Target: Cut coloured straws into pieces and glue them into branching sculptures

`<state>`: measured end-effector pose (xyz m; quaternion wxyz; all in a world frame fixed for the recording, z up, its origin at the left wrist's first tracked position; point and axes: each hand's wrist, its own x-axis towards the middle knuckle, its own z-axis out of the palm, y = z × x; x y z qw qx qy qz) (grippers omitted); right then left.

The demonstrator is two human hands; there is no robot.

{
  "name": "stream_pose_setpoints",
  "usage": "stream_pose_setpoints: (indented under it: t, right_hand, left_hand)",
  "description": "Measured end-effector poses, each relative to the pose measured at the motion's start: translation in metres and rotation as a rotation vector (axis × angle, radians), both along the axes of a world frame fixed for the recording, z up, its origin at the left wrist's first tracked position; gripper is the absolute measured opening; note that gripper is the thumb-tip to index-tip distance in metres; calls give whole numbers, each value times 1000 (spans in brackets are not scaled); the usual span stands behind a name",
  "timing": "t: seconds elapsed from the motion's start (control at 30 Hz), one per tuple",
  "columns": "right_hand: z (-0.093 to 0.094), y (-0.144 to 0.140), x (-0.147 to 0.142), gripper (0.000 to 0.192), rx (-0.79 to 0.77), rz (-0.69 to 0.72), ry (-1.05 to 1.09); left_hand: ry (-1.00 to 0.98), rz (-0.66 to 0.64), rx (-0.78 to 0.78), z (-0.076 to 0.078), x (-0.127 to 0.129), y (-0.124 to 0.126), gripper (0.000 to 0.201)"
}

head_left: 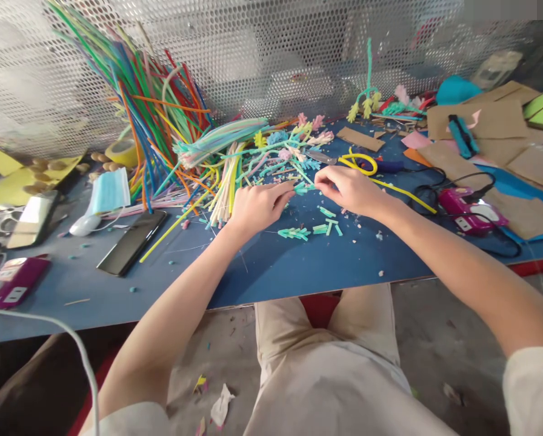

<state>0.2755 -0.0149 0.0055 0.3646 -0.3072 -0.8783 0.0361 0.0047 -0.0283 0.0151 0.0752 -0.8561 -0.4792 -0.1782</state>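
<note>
My left hand (261,204) and my right hand (346,186) are close together over the blue table, fingertips pinched. Between them is a small turquoise pipe-cleaner sprig (304,189), its ends at the fingers of both hands; part of it is hidden. Just below lie a finished-looking turquoise sprig (294,234) and several short cut pieces of turquoise pipe cleaner (329,226). Behind my right hand rest scissors with yellow handles (361,162). Beyond both hands spreads a heap of pastel pipe-cleaner branches (276,148).
A tall bundle of coloured pipe cleaners (148,115) leans on the perforated metal screen (262,54). On the left are a phone (133,242), a face mask (111,191) and a purple box (19,281). On the right are a cabled purple device (471,211) and cardboard pieces (485,130).
</note>
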Motion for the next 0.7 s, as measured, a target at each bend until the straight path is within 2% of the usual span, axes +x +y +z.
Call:
stream_pose_setpoints:
  t: [0.1, 0.2, 0.47, 0.7]
  right_hand:
    - [2, -1, 1, 11, 146, 8, 71]
    - [3, -1, 2, 11, 196, 2, 133]
    - [1, -1, 5, 14, 176, 16, 160]
    - [5, -2, 1, 22, 34, -40, 140]
  left_hand:
    - [-22, -6, -1, 1, 0, -1, 35]
    - [-40, -28, 15, 1, 2, -3, 34]
    - [-63, -20, 24, -1, 3, -3, 34]
    - [-79, -13, 14, -2, 6, -4, 37]
